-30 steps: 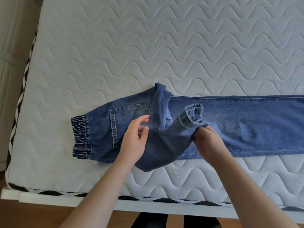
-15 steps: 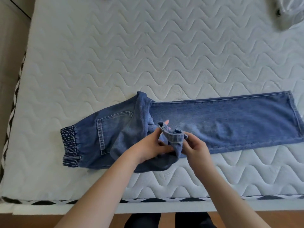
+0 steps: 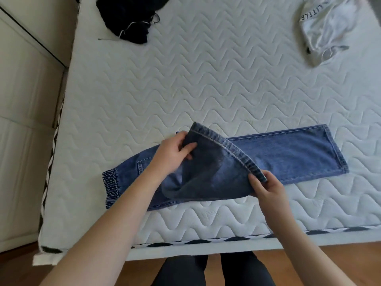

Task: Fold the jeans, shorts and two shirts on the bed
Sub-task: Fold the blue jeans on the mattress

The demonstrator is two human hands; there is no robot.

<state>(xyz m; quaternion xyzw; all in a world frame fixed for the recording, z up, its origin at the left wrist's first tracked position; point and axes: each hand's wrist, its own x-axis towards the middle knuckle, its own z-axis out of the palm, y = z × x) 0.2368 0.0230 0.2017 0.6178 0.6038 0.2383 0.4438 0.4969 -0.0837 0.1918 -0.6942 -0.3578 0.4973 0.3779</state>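
Blue jeans [image 3: 288, 153] lie across the near part of the white quilted bed [image 3: 206, 79], elastic waistband at the left, one leg stretched flat to the right. The other leg is lifted, its hem spread between my hands. My left hand [image 3: 173, 153] grips one hem corner, fingers curled into the cloth. My right hand [image 3: 266, 186] pinches the other corner. A dark garment [image 3: 127, 19] with a white drawstring is bunched at the far left. A white shirt [image 3: 329, 27] with black lettering lies crumpled at the far right.
The bed's near edge has a black-and-white zigzag trim [image 3: 226, 239]. A pale wall or cupboard [image 3: 26, 100] runs along the left side. Wooden floor and my dark-trousered legs [image 3: 206, 269] show below the bed.
The bunched leg hem has been opened out and pulled taut between my hands, which moved apart. The view tilted up, bringing the dark garment and white shirt into sight.
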